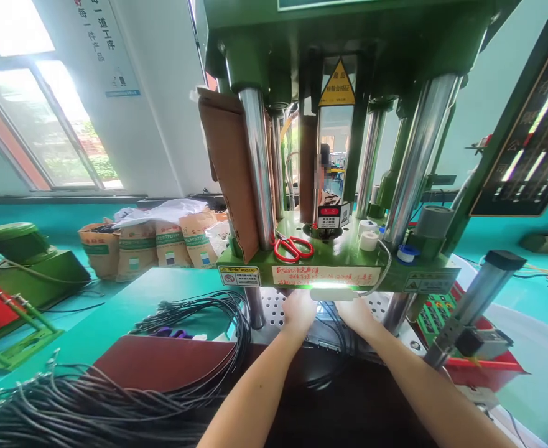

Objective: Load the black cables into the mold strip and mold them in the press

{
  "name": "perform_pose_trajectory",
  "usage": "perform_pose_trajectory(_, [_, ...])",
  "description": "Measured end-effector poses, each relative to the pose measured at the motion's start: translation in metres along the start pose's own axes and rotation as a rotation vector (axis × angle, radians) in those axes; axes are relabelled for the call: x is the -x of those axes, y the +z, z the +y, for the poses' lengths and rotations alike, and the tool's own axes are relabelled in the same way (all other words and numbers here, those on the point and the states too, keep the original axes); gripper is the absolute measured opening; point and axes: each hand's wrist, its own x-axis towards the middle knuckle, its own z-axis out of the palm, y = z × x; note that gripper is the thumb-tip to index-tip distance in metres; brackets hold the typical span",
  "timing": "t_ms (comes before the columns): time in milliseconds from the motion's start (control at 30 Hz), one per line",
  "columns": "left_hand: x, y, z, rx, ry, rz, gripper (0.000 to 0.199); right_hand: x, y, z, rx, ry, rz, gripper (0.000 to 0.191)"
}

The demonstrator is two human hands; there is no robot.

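Both of my hands reach in under the upper plate of a green press (301, 274). My left hand (300, 311) is at the left of a lit lamp (333, 294), and my right hand (354, 309) is at its right. The lamp and the plate's edge hide the fingers of both. Between the hands, black cables (341, 339) run out of the press toward me and hang over the dark front surface. Below lies a metal bed (272, 309) with round holes. Whether either hand grips a cable cannot be made out.
Steel columns (257, 168) flank the working gap. Red-handled scissors (293, 249) and white tape rolls (369, 240) lie on the press plate. Bundles of black cables (68, 404) cover the left side. A green button panel (436, 317) stands at the right, beside a metal cylinder (481, 298).
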Motion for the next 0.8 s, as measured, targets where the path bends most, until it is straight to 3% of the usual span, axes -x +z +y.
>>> perform_pose_trajectory(200, [-0.002,0.013,0.002,0.014,0.088,0.005,0.026,-0.009,0.002,-0.01,0.0,-0.05,0.037,0.023])
perform_pose_trajectory(533, [-0.006,0.013,-0.009,0.027,0.147,0.017,0.024,-0.009,0.006,-0.022,-0.027,-0.073,0.125,0.023])
perform_pose_trajectory(800, [-0.006,0.009,0.008,-0.051,0.12,0.076,0.026,-0.017,0.016,-0.004,-0.047,-0.126,0.207,0.02])
